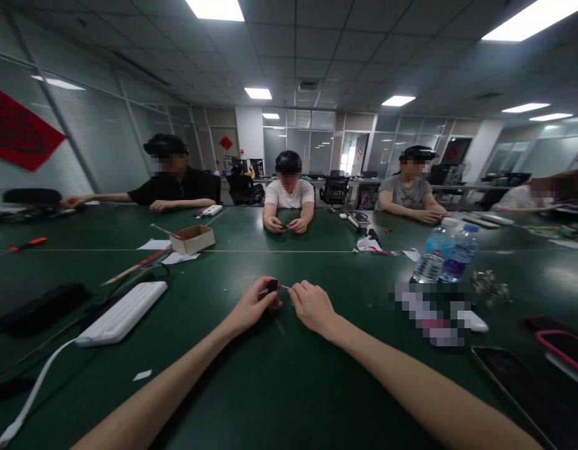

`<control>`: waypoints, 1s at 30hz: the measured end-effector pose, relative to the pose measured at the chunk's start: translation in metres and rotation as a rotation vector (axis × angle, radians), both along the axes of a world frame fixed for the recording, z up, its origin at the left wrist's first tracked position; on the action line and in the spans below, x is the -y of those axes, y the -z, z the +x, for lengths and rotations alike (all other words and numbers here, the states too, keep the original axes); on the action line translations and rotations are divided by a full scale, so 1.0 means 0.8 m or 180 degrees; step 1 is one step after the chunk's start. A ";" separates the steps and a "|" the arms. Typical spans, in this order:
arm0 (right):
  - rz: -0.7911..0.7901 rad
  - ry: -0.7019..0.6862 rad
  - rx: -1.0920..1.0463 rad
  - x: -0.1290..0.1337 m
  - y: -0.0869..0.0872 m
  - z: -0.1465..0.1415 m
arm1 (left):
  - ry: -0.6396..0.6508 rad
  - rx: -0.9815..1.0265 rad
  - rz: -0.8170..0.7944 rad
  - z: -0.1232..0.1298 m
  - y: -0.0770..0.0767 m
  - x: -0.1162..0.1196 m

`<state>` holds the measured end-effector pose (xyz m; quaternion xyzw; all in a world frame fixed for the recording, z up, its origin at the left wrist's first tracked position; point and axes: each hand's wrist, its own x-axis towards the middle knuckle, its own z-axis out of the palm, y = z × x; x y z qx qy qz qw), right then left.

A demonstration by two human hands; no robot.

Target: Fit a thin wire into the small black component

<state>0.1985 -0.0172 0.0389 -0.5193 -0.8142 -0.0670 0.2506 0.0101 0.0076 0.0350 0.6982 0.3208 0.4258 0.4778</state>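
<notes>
Above the green table, my left hand (257, 305) is closed on a small black object (273, 285), too small to name. Facing it from the right, my right hand (312, 306) is closed in a pinch on a thin pale rod (284, 287). The rod spans the narrow gap between the hands, toward the black object; whether they touch I cannot tell. My right fingers hide the rod's other end.
A white power strip (124, 312) with its cord and a black case (42, 306) lie left. Beyond stands a small open carton (192, 239). To the right are water bottles (459, 253) and a phone (518, 387). Several people sit around the table.
</notes>
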 end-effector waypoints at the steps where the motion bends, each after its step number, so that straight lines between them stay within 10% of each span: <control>1: 0.0005 0.0008 -0.0002 0.000 0.000 0.000 | 0.0003 -0.0010 0.0018 0.000 -0.001 0.000; 30: -0.0249 0.0107 0.0134 0.003 -0.004 0.000 | -0.0081 -0.0433 0.0334 -0.002 0.007 -0.007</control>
